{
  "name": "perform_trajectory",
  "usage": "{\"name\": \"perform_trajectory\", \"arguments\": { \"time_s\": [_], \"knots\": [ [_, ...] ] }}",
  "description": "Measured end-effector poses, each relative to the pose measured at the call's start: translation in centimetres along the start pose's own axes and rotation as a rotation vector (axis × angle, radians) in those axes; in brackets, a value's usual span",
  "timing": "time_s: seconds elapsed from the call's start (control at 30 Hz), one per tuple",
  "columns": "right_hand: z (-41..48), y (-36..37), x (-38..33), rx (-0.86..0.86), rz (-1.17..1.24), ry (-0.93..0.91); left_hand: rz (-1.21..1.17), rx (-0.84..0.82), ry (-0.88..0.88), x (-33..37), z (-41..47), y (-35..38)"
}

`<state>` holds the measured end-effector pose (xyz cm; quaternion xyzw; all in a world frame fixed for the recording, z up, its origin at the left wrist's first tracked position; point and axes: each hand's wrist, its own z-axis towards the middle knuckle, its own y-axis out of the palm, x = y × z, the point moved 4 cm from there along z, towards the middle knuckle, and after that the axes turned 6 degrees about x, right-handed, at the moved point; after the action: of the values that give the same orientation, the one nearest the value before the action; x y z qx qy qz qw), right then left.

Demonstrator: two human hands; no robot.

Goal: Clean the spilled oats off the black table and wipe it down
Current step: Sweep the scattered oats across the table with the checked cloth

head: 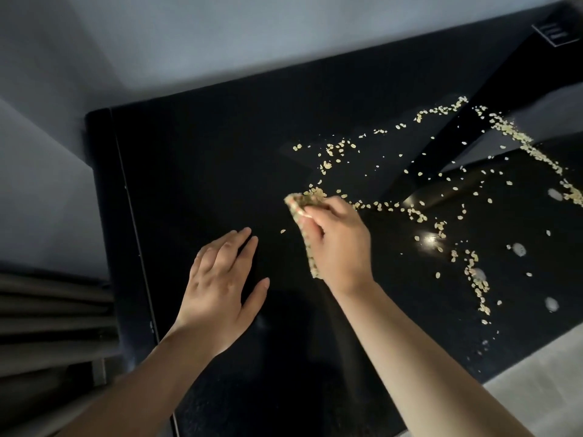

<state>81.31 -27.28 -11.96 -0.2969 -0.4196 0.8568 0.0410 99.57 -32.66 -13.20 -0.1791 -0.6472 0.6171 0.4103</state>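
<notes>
While your right hand (339, 247) grips the cloth (299, 205) and your left hand (220, 291) spreads flat, oats (517, 137) trail rightward, nearer your right.

No words or numbers can be read here. A small dark card (556, 34) sits at the far right corner of the black table (205, 171). It has a few thin pale lines on it, maybe print, but they are too small and blurry to read.
</notes>
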Motion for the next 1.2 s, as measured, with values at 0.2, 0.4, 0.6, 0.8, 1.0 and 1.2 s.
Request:
{"name": "perform_trajectory", "arguments": {
  "time_s": [0.2, 0.4, 0.6, 0.8, 1.0, 1.2],
  "knots": [
    [-0.3, -5.5, 8.2, 0.119, -0.132, 0.198, -0.008, 0.007, -0.001, 0.1, 0.1, 0.0],
    [-1.1, -6.8, 4.5, 0.167, 0.048, 0.255, -0.115, 0.036, -0.017, -0.5, 0.4, -0.7],
    [-2.0, 0.0, -4.3, -0.004, 0.114, 0.120, -0.029, 0.058, -0.002, -3.0, 0.8, -2.0],
    [-3.3, 0.6, -2.9, -0.031, 0.030, 0.051, 0.029, 0.012, -0.004, -3.6, 0.8, -1.4],
    [-4.2, -5.9, 5.9, 0.123, -0.117, 0.156, -0.030, 0.047, 0.022, -1.7, 1.9, -1.2],
    [-2.5, -7.2, 6.2, 0.175, -0.081, 0.171, -0.013, 0.051, 0.012, -1.3, 3.6, -0.6]
  ]
}}
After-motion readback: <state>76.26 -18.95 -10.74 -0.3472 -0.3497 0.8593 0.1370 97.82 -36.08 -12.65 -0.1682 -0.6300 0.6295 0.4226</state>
